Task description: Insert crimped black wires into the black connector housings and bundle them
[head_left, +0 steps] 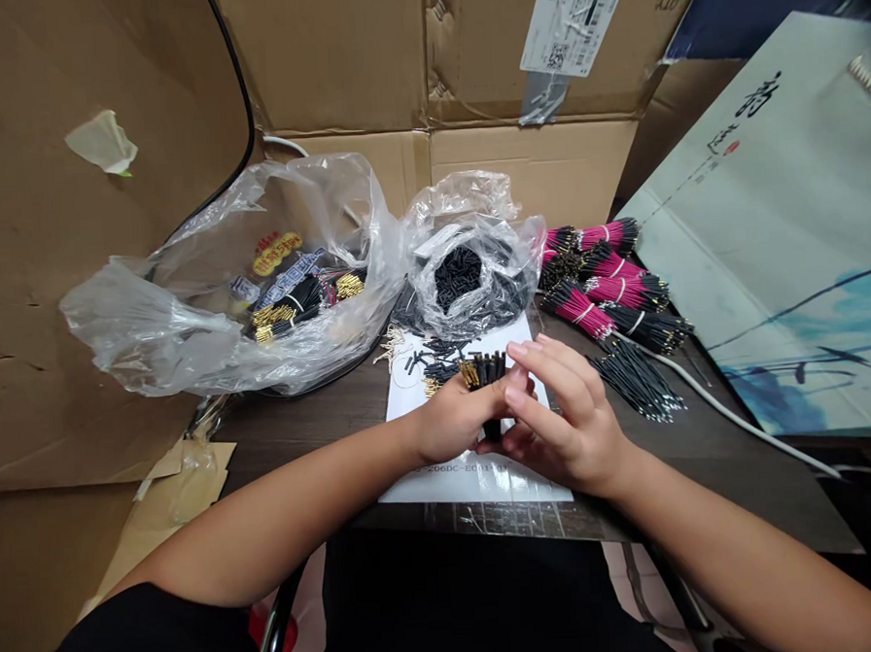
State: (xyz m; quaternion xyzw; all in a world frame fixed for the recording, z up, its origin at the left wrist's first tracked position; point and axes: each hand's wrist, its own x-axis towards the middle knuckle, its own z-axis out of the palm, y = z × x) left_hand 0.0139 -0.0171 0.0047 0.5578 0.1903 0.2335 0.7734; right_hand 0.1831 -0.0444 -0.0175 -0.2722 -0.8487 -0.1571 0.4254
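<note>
My left hand is closed around a bundle of thin black wires, held upright above a white sheet of paper. Gold-coloured terminals show at the bundle's upper left, and black sleeves cover other tips. From the right, my right hand curls against the same bundle, with thumb and fingertips at its upper right side. Its lower fingers reach beneath, partly hidden. Just behind the hands, loose black sleeves and a few gold-tipped wires lie on the paper.
A clear bag of black sleeves stands behind the paper. Further left, an open plastic bag holds gold-tipped wire bundles. Tied pink and black bundles and loose black wires lie right, near a white cable and paper bag.
</note>
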